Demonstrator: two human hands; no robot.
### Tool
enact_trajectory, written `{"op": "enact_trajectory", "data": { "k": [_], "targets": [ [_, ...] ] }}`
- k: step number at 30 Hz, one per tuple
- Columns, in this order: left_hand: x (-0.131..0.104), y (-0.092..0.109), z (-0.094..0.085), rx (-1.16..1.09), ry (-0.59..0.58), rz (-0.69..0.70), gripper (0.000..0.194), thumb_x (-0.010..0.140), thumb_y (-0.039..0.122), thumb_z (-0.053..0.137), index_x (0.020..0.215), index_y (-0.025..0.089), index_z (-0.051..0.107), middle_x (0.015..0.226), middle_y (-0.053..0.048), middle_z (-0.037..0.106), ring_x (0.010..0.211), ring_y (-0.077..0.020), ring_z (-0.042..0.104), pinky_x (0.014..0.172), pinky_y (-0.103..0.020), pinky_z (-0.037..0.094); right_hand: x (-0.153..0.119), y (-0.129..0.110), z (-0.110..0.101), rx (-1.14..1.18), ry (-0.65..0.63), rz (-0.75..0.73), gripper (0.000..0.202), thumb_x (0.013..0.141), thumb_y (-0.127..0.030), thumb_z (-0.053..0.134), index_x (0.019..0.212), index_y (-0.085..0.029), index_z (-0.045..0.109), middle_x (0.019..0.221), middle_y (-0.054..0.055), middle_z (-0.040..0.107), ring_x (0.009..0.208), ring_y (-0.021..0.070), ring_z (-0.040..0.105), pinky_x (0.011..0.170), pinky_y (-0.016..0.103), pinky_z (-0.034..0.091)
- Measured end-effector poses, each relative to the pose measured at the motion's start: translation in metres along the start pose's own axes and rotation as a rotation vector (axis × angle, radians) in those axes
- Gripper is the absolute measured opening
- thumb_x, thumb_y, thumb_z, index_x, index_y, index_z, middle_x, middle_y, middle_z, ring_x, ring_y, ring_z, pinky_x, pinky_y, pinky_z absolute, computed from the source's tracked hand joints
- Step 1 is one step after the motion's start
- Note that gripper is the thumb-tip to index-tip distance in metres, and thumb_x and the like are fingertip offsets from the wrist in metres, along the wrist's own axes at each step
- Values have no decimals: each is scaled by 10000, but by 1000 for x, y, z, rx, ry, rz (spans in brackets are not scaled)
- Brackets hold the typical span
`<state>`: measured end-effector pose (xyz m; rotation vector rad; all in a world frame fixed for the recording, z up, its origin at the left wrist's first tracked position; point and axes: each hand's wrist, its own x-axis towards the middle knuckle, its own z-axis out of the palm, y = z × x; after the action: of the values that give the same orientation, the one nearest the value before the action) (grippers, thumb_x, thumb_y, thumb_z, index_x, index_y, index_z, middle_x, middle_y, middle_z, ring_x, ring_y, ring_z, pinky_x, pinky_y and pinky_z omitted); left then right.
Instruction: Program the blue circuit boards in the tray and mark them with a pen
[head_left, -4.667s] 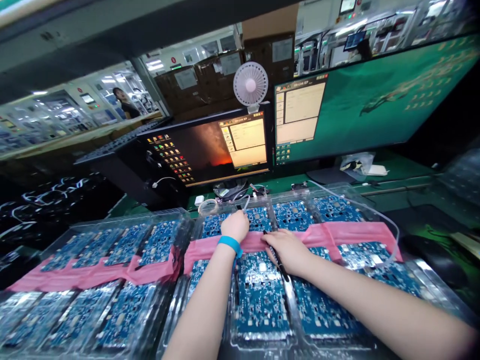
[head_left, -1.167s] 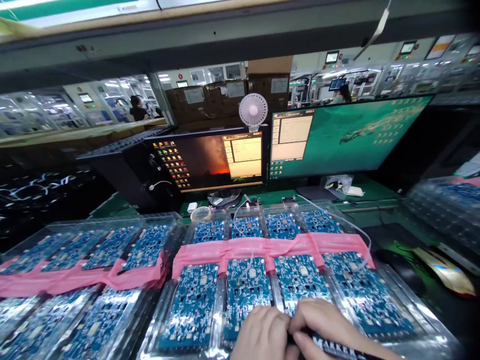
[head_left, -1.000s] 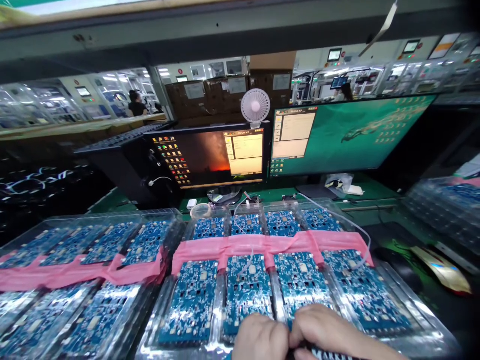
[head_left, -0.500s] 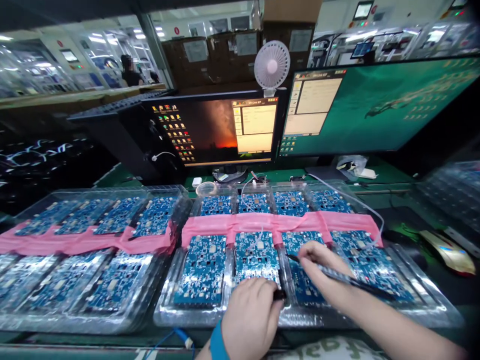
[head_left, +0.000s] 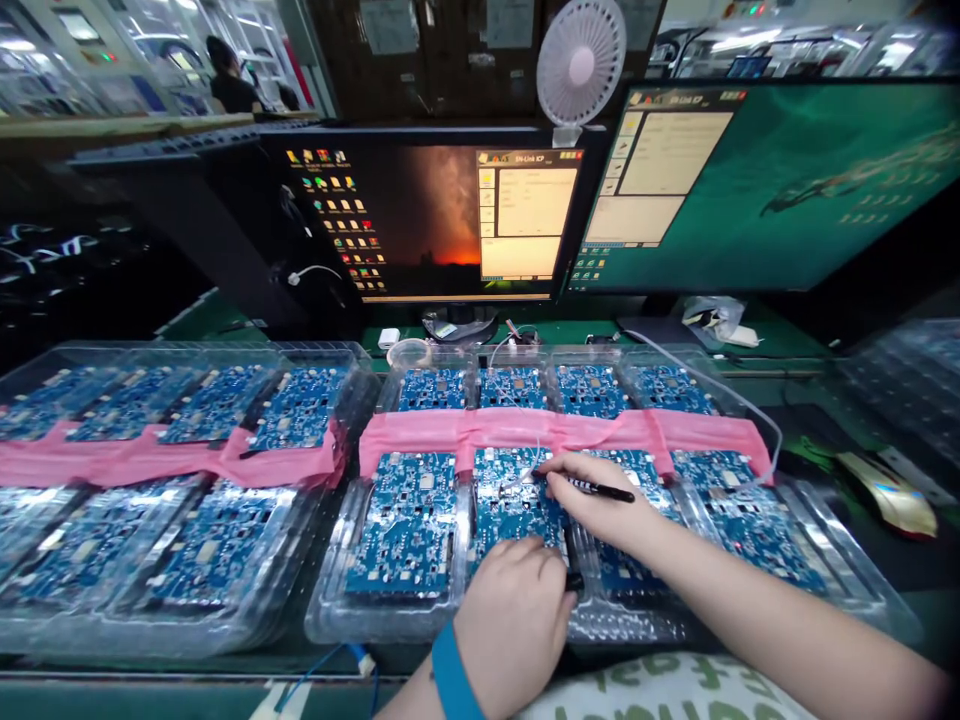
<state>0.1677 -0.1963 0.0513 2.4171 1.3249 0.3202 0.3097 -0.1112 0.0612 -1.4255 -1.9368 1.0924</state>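
Observation:
My right hand (head_left: 574, 485) is closed round a black marker (head_left: 604, 490). Its tip end is over the upper part of a blue circuit board (head_left: 514, 515) in the clear plastic tray (head_left: 330, 612); whether it touches I cannot tell. My left hand (head_left: 517, 605), with a blue wristband (head_left: 454, 672), rests at that board's front edge. From its curled fingers sticks a small black piece that looks like the marker's cap (head_left: 573, 581). A thin white cable (head_left: 750, 405) arcs over the tray's right side, its end near the board.
Pink strips (head_left: 409, 430) run across the boards in this tray and in a second tray (head_left: 225, 625) on the left. Behind stand two monitors (head_left: 450, 220) and a white fan (head_left: 581, 62). A mouse (head_left: 889, 495) lies on the right. A person (head_left: 231, 78) is in the background.
My right hand with the marker has moved left and up, from between two boards to over the board by my left hand. My left hand stays nearly in place. The view has tilted down.

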Motion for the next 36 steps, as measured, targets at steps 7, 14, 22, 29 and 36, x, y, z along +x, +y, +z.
{"op": "enact_trajectory", "data": {
  "k": [7, 14, 22, 29, 36],
  "targets": [
    [1, -1, -2, -1, -10, 7, 228, 808, 234, 393, 991, 150, 501, 926, -71, 561, 961, -207, 481, 837, -392, 377, 4, 5, 4, -98, -43, -101, 189, 756, -260, 457, 876, -231, 600, 850, -17, 638, 783, 157, 584, 714, 290, 449],
    [0, -1, -3, -18, 1, -26, 236, 801, 231, 406, 1003, 163, 507, 940, -51, 572, 983, -190, 477, 862, -378, 373, -16, -2, -21, 71, 58, 40, 221, 765, -296, 442, 924, -219, 576, 816, 0, 633, 768, 154, 584, 708, 268, 454],
    [4, -5, -4, 24, 31, -25, 253, 785, 185, 408, 1003, 178, 535, 963, -46, 592, 977, -200, 508, 836, -393, 416, -97, 71, -111, -54, 659, 311, 245, 730, -371, 419, 713, -189, 581, 664, 25, 585, 597, 169, 525, 502, 250, 412],
    [12, -8, -1, 186, 86, 104, 241, 799, 218, 397, 980, 171, 549, 948, -51, 609, 912, -199, 557, 763, -381, 476, -120, 110, -141, -232, 808, 417, 191, 725, -311, 429, 653, -190, 557, 564, -1, 533, 559, 154, 501, 490, 240, 376],
    [14, -6, -2, 272, 142, 138, 223, 809, 256, 396, 962, 185, 542, 926, -34, 619, 870, -187, 581, 703, -352, 508, -104, 123, -136, -196, 579, 273, 205, 724, -371, 517, 830, -211, 591, 810, -2, 615, 759, 161, 560, 682, 235, 423]
  ]
}}
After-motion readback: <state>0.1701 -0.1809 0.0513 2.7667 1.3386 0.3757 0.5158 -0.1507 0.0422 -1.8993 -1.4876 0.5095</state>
